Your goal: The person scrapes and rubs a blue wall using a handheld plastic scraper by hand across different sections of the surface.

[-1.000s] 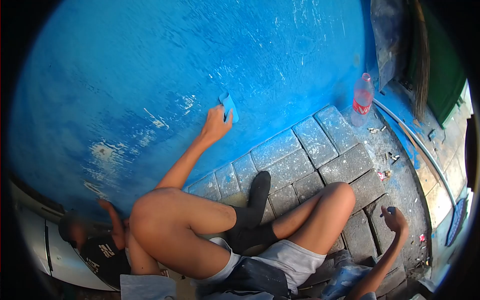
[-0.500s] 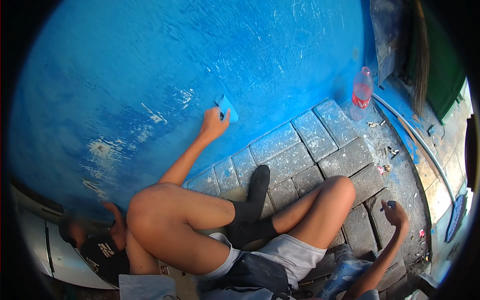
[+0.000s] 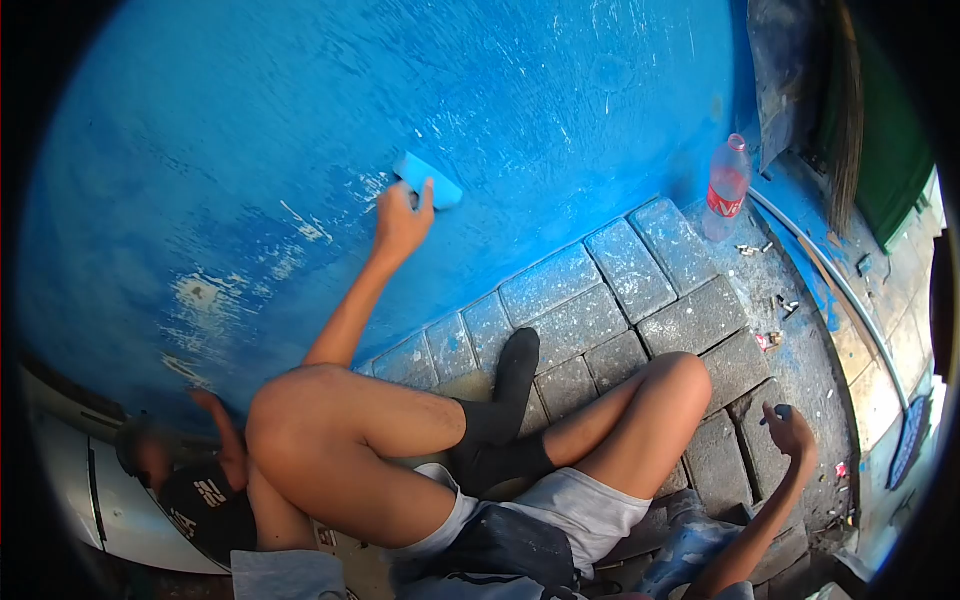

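My left hand (image 3: 402, 222) grips a light blue flat scraper (image 3: 430, 182) between thumb and fingers, its face against the blue wall (image 3: 520, 110). White scuffed patches mark the wall around and below it. My right hand (image 3: 790, 432) is at the right above the grey paving bricks, its fingers curled round a small dark object (image 3: 778, 414) that I cannot make out. My bent legs and dark socks lie between the two hands.
A clear plastic bottle with a red label (image 3: 727, 188) stands by the wall. A hose (image 3: 830, 270), a broom (image 3: 846, 130) and small litter are at the right. A co-worker in a black shirt (image 3: 210, 505) sits at the lower left, one hand near the wall.
My left hand has moved up and left along the wall with the scraper, which is now turned to a different angle. My right hand has barely moved. The co-worker's arm has shifted slightly.
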`<move>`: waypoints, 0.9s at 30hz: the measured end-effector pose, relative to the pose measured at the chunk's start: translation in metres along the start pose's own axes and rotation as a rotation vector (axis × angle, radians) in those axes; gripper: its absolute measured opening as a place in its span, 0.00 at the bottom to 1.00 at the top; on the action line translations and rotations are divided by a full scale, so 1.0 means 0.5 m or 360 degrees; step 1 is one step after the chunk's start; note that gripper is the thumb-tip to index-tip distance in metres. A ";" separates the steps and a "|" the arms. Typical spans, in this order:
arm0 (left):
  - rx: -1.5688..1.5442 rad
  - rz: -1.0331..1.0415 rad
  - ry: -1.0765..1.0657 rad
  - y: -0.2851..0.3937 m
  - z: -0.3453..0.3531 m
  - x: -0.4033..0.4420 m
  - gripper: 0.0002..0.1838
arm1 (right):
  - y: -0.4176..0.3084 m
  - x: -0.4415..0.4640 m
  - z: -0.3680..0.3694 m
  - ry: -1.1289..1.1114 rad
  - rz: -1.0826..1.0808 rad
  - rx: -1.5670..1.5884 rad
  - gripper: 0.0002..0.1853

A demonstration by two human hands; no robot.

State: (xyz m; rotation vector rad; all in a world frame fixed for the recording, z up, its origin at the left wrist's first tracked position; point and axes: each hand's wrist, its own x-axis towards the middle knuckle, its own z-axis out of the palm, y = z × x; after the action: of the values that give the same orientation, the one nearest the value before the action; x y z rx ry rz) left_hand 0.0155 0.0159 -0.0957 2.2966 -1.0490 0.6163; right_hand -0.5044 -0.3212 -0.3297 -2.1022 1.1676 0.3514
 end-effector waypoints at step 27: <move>0.0125 0.0087 0.0142 0.094 -0.059 0.089 0.19 | -0.012 -0.012 -0.007 -0.0012 -0.0038 -0.0037 0.27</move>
State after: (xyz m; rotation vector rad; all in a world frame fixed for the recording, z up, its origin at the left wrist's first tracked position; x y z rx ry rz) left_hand -0.0004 -0.0156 -0.0339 2.2908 -1.0660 0.7874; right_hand -0.5029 -0.3176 -0.3214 -2.1314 1.1382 0.3628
